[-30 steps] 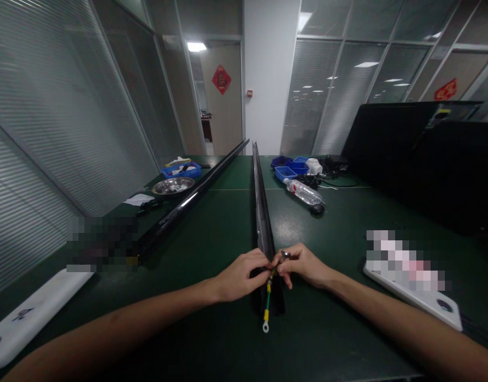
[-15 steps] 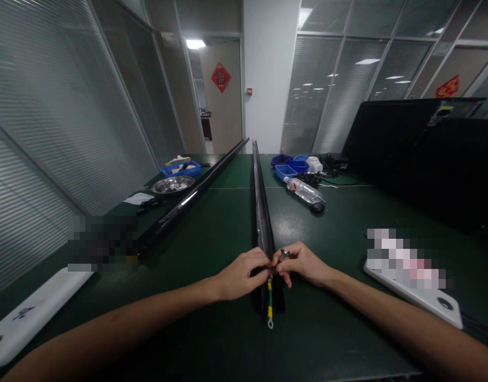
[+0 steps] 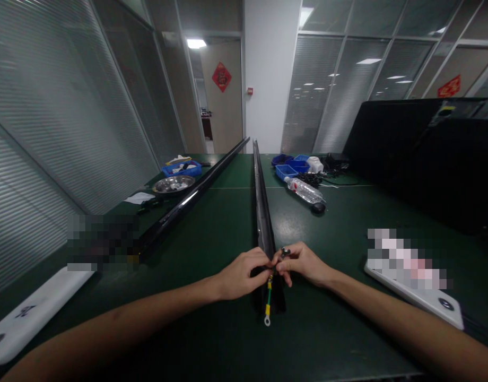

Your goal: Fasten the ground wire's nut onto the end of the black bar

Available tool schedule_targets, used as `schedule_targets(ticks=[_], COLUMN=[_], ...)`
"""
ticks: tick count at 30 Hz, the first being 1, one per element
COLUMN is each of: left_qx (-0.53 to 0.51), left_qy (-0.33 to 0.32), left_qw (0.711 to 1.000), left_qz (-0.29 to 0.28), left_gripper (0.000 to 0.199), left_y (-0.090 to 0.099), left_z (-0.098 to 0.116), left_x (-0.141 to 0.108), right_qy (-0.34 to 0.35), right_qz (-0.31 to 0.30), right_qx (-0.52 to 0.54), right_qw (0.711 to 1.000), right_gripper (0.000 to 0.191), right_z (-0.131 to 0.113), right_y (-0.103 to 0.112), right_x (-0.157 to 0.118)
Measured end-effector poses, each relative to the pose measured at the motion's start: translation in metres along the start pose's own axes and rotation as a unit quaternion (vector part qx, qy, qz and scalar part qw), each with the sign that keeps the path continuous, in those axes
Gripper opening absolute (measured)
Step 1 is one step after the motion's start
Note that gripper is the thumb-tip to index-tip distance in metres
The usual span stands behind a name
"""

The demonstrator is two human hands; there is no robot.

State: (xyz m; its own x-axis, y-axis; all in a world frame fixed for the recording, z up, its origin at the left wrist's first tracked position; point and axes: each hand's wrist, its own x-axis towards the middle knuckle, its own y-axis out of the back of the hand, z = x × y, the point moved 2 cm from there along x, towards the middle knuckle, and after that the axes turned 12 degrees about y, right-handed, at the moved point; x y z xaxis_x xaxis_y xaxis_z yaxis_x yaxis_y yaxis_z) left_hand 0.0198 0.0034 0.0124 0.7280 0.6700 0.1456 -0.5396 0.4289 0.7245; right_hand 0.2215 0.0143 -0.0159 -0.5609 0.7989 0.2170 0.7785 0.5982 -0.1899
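A long black profile runs away from me along the middle of the table. Over its near end, my left hand and my right hand meet fingertip to fingertip, both closed in a pinch. From between them comes a short green ground wire with yellow sleeves; its free ring terminal points toward me. The wire's upper end sits at my left thumb and fingers. Whatever small part my right fingers pinch is hidden. A ring is on my right hand.
Another black profile lies slanting on the left, near a metal bowl and a blue tray. Blue bins, a plastic bottle and black monitors stand right. White devices flank my forearms on the green table.
The free end of the ground wire has swung slightly left and up. Both hands stay in nearly the same place, still pinched together.
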Motion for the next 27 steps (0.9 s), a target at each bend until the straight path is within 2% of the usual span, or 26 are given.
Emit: schedule_targets(ticks=[27], left_qx=[0.006], left_qy=[-0.008], left_qw=[1.0], left_qz=[0.002], left_gripper=[0.018], left_y=[-0.0002], left_z=[0.0013], left_x=[0.001], right_qy=[0.016], right_qz=[-0.011], right_qx=[-0.022], right_qw=[1.0], right_gripper=[0.028], right_z=[-0.0009], right_y=[-0.0008], right_x=[0.0004])
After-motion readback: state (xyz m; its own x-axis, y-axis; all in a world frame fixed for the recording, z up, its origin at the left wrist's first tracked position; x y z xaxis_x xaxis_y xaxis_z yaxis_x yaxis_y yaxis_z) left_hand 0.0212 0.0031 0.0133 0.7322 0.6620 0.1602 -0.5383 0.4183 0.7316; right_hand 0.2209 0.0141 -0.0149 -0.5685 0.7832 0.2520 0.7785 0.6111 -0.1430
